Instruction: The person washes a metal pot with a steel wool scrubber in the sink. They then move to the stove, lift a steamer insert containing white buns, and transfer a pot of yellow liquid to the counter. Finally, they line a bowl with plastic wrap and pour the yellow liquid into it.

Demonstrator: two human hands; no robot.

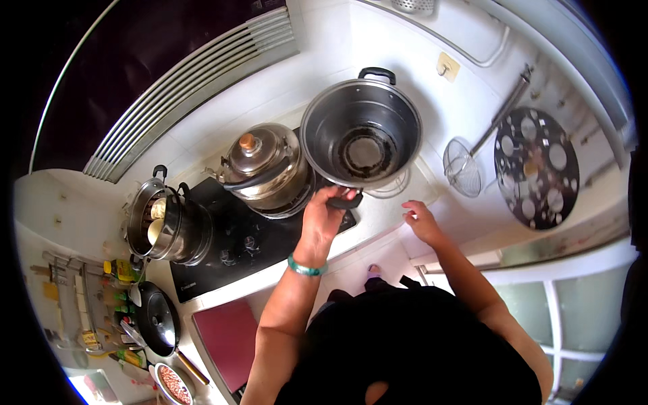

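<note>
My left hand, with a green bangle at the wrist, grips the near black handle of a large dark-lined metal pot. The pot is tilted so that its inside shows, with a dark stained ring on its bottom. A short way to the right, my right hand holds nothing, its fingers apart. Just left of the large pot, a lidded steel pot with a wooden lid knob sits on the black gas hob. Partly under the large pot, a round wire rack lies on the white counter.
A steamer pot holding pale food stands at the hob's left. Further left are a frying pan and a bowl of reddish beans or nuts. A wire skimmer and perforated steamer plate hang at right. The range hood overhangs.
</note>
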